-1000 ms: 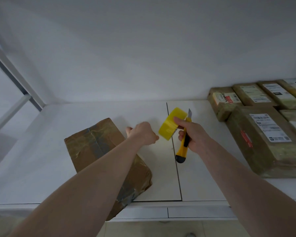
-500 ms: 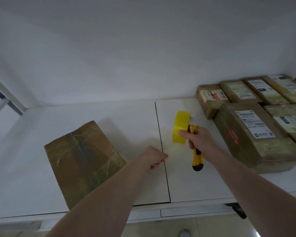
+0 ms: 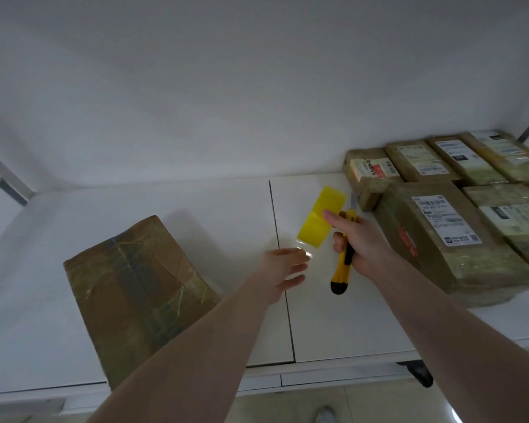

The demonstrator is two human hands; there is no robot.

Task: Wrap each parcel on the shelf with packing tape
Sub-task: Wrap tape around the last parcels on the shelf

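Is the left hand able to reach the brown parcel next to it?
Probably yes. The left hand pinches only the tape end, and the brown parcel lies beside its forearm with nothing between them.

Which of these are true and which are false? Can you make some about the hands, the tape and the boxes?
1. The right hand holds both the tape roll and the knife. True.
2. The left hand rests on the lone parcel. False: it pinches the clear tape end by the roll, apart from that parcel.
3. The tape roll is yellow. True.
4. The labelled parcels sit on the left of the shelf. False: they are grouped on the right.
5. The knife handle is red. False: it is yellow with a black end.
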